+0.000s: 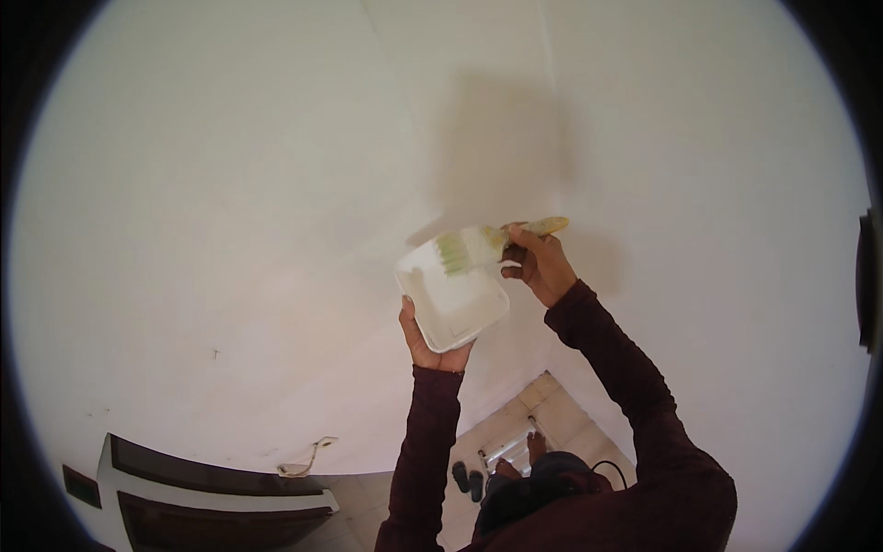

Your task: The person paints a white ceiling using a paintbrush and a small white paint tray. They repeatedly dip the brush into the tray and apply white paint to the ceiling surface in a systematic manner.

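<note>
My left hand (428, 345) is closed round the lower left corner of a white, square, shallow tub (446, 308), thumb on its side and fingers beneath. In my right hand (541, 265) is a wide paintbrush (469, 248), gripped near the base of its yellowish, paint-stained handle. Its bristles, pale with green-tinted tips, point left over the tub's upper part. Whether they touch the inside cannot be told. White smears coat the tub's inner surface.
A pale wall (276, 184) with a corner line surrounds my hands. Below, my bare feet stand on a metal ladder (515, 446) above a tiled floor, with dark slippers (467, 480) beside it. Dark-panelled furniture (212, 524) and a loose wire (308, 460) lie lower left.
</note>
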`<move>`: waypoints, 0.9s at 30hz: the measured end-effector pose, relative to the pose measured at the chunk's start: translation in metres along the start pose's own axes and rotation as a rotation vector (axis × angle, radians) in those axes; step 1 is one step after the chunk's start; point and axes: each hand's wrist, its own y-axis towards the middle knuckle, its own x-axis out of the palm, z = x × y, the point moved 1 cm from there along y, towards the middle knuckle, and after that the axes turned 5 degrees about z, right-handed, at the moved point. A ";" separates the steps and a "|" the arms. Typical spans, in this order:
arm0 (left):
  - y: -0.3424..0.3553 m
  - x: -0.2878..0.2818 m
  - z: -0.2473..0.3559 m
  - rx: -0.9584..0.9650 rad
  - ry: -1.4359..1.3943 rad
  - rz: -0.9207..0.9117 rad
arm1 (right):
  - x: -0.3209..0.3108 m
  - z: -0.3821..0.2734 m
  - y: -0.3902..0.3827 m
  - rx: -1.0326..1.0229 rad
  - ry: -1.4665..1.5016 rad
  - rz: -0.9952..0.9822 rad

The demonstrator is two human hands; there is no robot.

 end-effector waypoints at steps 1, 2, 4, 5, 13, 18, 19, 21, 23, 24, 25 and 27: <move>0.002 0.006 0.003 0.001 -0.012 -0.011 | 0.002 -0.002 0.004 -0.021 0.027 0.000; 0.003 0.012 0.006 0.007 -0.019 -0.032 | 0.003 -0.003 0.010 -0.042 0.054 -0.001; 0.005 0.019 0.011 0.011 -0.021 -0.076 | 0.007 -0.011 0.023 -0.098 0.131 0.011; 0.007 0.022 0.014 0.027 0.008 -0.083 | 0.010 -0.018 0.032 -0.158 0.157 0.017; -0.010 -0.003 0.022 0.082 0.021 0.025 | 0.016 -0.064 0.128 -0.547 0.041 0.079; -0.041 -0.036 0.024 0.099 0.090 0.067 | -0.021 -0.083 0.164 -0.631 -0.015 0.149; -0.049 -0.042 0.024 0.102 0.104 0.064 | -0.029 -0.088 0.169 -0.663 -0.026 0.175; -0.066 -0.054 0.022 0.090 0.126 0.109 | -0.046 -0.098 0.175 -0.726 -0.050 0.232; -0.079 -0.072 0.022 0.081 0.125 0.146 | -0.058 -0.104 0.179 -0.807 -0.107 0.335; -0.083 -0.078 0.021 0.086 0.136 0.167 | -0.059 -0.106 0.181 -0.852 -0.146 0.378; -0.086 -0.082 0.020 0.091 0.148 0.188 | -0.060 -0.108 0.182 -0.897 -0.184 0.421; -0.093 -0.089 0.017 0.094 0.144 0.217 | -0.051 -0.096 0.185 -1.007 -0.339 0.462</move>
